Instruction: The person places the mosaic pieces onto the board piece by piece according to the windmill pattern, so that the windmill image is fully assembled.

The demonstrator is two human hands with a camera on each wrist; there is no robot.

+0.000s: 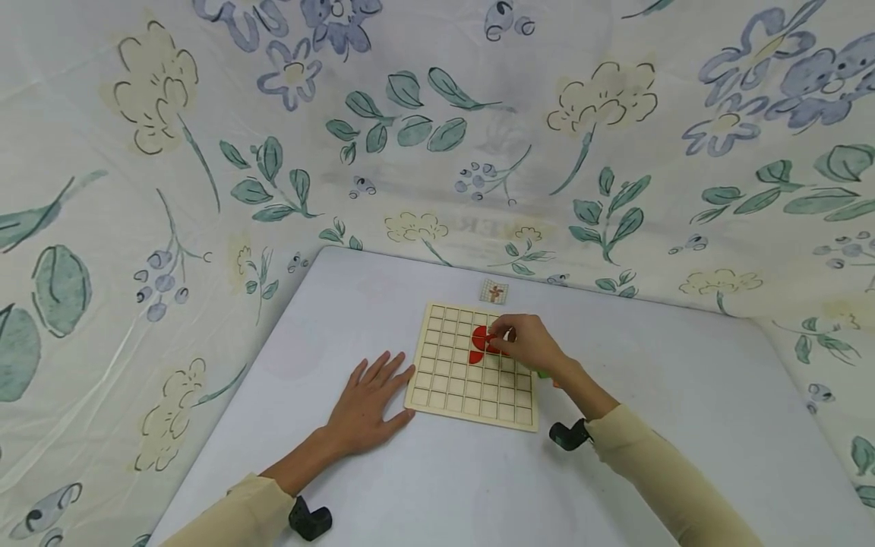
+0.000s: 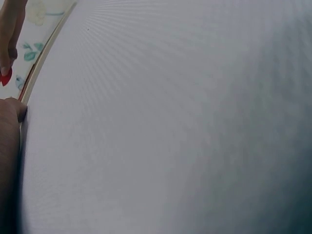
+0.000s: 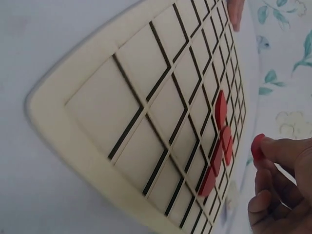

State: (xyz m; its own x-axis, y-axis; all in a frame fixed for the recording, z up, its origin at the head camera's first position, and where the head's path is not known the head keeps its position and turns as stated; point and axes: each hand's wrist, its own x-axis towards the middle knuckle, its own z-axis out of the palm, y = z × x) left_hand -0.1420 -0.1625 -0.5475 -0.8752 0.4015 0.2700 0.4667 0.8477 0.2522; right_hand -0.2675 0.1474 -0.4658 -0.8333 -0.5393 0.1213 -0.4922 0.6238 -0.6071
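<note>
Pale grid board (image 1: 437,386): one, flat on white table (image 1: 328,304). Red pieces (image 3: 221,111): several, grouped in cells toward board's far side. Right hand (image 1: 525,342): above board, thumb and finger in narrow pinch on another red piece (image 3: 258,146). Left hand (image 1: 364,411): palm down, fingers spread wide, beside board's left edge. Small patterned card (image 1: 494,292): just beyond board's far edge. Green piece (image 1: 543,374): right of board, partly hidden by right arm (image 1: 581,386).
</note>
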